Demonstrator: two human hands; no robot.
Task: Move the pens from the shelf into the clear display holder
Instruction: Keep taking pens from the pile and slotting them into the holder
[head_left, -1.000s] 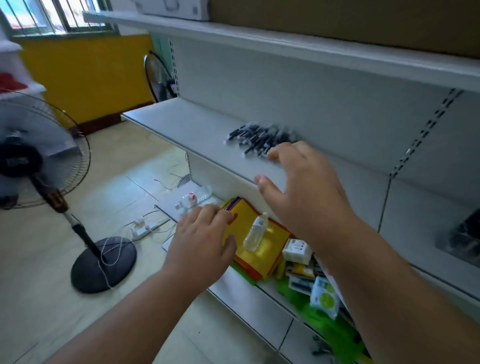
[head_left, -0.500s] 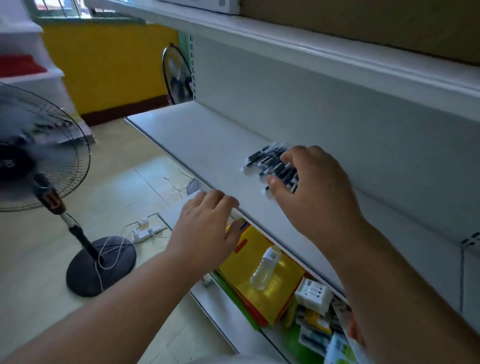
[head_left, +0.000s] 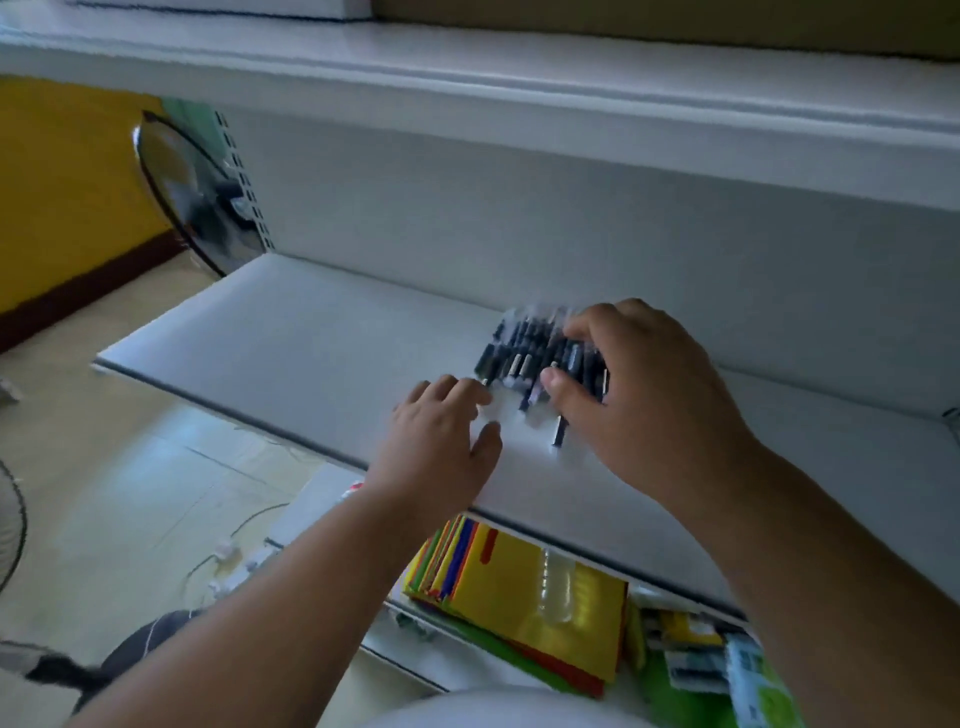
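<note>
Both hands have moved forward onto the shelf (head_left: 291, 332) since half a second ago. Now the right hand (head_left: 644, 395) curls around the pile of pens (head_left: 524, 353), thumb and fingers pinching it, while the left hand (head_left: 447, 431) lies loosely spread just beside. No pen has left the shelf yet, so the task seems hardly started. No holder is visible, so its contents cannot be told.

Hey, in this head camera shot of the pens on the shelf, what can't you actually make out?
- Pens: motion blur, count unreadable; the right hand covers the pile's right side.
- Right hand's grip: fingers curl over the pens, hold unclear.
- Left hand: fingertips smeared by blur.
- Clear display holder: not in view.
- Lower shelf goods: cut off by the frame's bottom edge.
</note>
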